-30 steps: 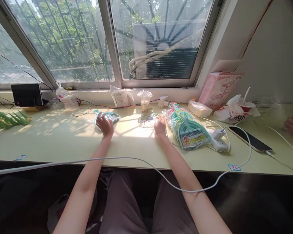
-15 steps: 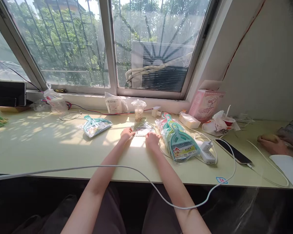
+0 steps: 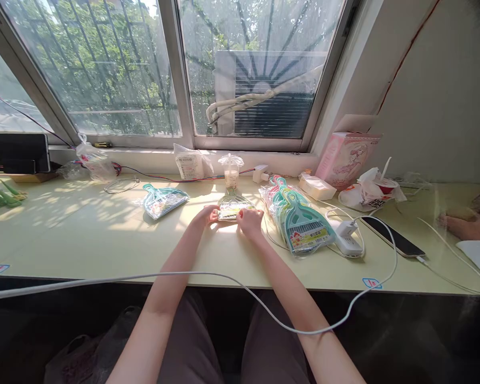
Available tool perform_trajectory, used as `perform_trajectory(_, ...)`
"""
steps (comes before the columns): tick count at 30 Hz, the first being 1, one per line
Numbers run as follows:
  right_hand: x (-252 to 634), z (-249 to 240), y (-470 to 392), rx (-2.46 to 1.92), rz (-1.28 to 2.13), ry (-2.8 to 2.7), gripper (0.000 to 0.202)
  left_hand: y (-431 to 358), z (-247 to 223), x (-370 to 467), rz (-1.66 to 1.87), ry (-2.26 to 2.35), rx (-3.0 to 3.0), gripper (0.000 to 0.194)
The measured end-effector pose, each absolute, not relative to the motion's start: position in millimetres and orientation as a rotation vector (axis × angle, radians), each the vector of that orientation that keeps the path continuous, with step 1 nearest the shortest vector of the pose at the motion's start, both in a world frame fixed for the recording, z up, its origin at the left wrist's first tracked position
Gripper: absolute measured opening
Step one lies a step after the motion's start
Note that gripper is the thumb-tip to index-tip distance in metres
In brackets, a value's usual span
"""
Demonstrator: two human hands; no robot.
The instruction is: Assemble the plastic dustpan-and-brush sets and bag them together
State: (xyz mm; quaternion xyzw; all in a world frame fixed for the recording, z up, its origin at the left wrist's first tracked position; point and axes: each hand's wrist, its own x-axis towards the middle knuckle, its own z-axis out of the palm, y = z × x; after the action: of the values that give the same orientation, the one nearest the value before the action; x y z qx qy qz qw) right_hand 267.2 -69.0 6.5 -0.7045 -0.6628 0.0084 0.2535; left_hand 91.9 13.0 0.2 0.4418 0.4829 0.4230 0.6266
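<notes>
A small dustpan-and-brush set with a label lies on the table between my hands, in front of a lidded cup. My left hand pinches its left edge. At its right front edge, my right hand is curled closed, its fingers on the set. Several wrapped green and red dustpan sets overlap in a pile to the right. Another wrapped blue-green set lies apart on the left.
The lidded cup stands behind the set. A power strip, a phone and a pink box are on the right. A white cable crosses over my forearms. A person's hand rests at far right.
The view has shifted slightly. My right hand has curled more at the set's front edge, and the set's label now shows more clearly. The other person's hand is blurred.
</notes>
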Motion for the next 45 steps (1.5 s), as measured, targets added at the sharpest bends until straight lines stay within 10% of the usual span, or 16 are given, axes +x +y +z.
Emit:
perform_trajectory(9, 260, 6, -71, -1.692, 0.016, -1.772, 0.029, 15, 3, 78, 1.108, 1.196, 0.853, 0.038)
perform_trajectory(23, 274, -4, -47, -1.249, 0.988, -0.885, 0.025, -8, 20, 71, 1.055, 0.728, 1.274, 0.089)
perform_trajectory(45, 275, 14, -53, -1.110, 1.155, -0.914, 0.015, 8, 34, 47, 1.604, 0.904, 1.127, 0.061)
